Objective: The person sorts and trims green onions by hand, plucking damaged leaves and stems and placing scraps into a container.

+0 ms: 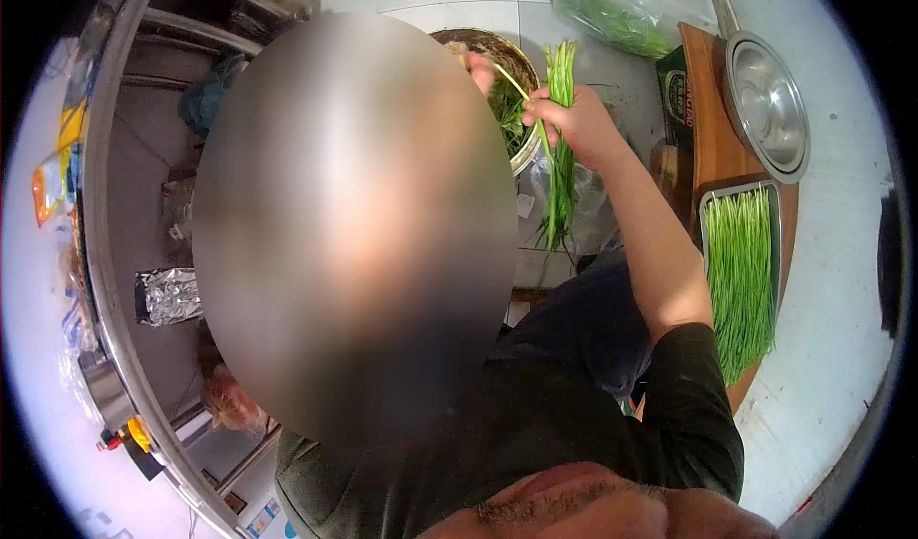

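Observation:
My right hand (574,126) is closed around a bunch of long green Chinese chives (560,180), held upright with pale stem ends at the top. A single pale chive stalk (513,82) slants from this bunch toward my left hand (479,72). Only some fingertips of my left hand show, pinched at the stalk's end; a large blurred oval hides the rest. Below both hands stands a round bucket (525,161) with green leafy scraps (509,123) inside, partly covered by the blur.
At right, a metal tray (773,191) of neatly laid chives (738,281) and a steel bowl (768,109) rest on a wooden board (710,89). A plastic bag of greens (622,13) lies at the top. A metal rack (105,223) runs along the left.

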Motion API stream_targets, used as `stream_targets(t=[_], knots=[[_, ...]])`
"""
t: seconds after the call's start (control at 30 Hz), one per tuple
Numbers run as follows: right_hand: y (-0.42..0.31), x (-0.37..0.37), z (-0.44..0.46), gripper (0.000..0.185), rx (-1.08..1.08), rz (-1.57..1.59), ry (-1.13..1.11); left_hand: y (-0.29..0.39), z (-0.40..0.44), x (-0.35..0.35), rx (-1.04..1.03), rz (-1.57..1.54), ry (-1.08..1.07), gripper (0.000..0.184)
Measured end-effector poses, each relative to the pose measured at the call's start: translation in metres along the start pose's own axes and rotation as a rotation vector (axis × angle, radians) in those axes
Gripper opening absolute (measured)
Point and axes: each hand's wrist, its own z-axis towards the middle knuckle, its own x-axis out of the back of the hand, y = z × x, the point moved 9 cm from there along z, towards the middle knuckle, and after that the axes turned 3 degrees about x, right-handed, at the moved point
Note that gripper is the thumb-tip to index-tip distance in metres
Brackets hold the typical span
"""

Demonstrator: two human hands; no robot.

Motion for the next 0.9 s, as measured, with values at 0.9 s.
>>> stream_targets(t=[0.9], knots=[[-0.002,-0.008,-0.005,0.017,-0.015,0.269,-0.065,0.053,-0.018,-0.048,0.196,-0.122,-0.157,0.021]])
